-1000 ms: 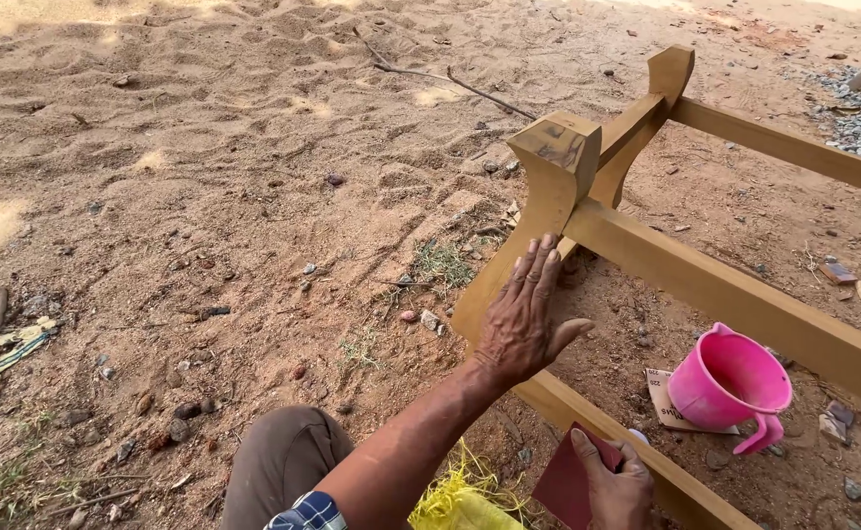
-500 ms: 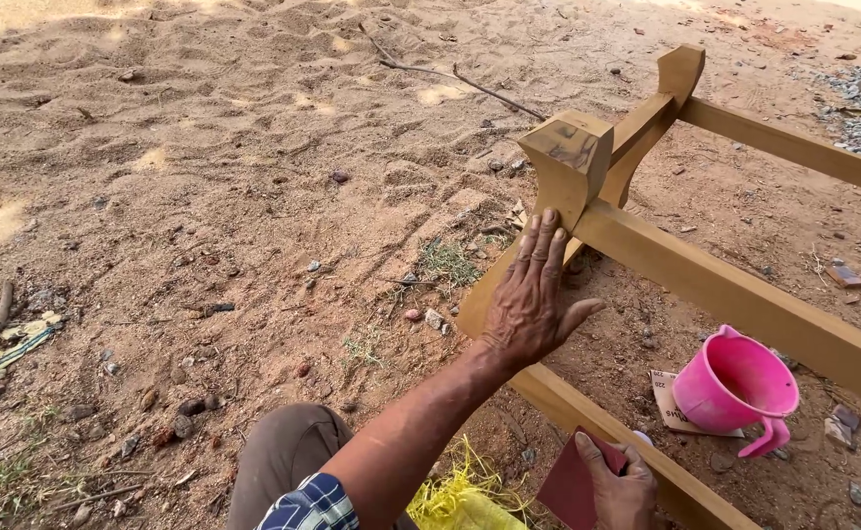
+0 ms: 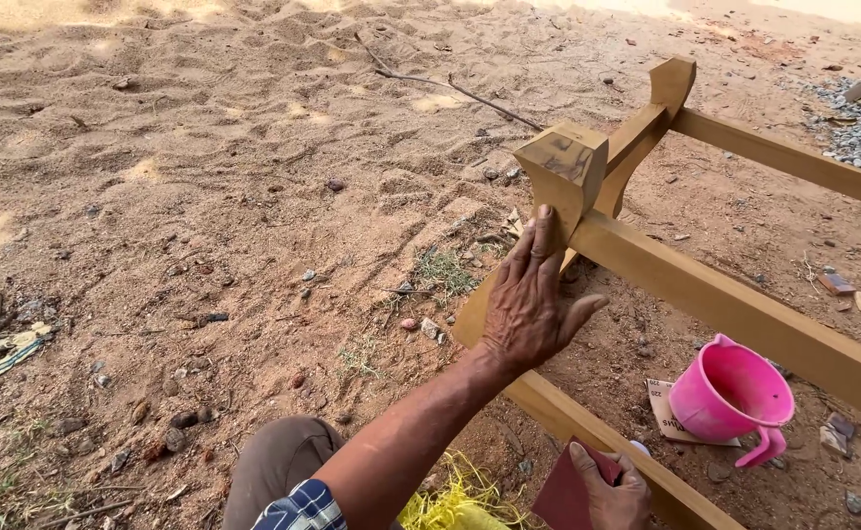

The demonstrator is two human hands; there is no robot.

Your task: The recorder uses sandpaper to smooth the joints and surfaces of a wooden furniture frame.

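There is one view only, from a camera worn on the person's head. It looks steeply down and forward over the sandy ground, from close range, near enough that the left hand on the wooden frame fills the middle. The right hand sits at the bottom edge. The frame runs off the right edge, and the knee shows at the bottom.
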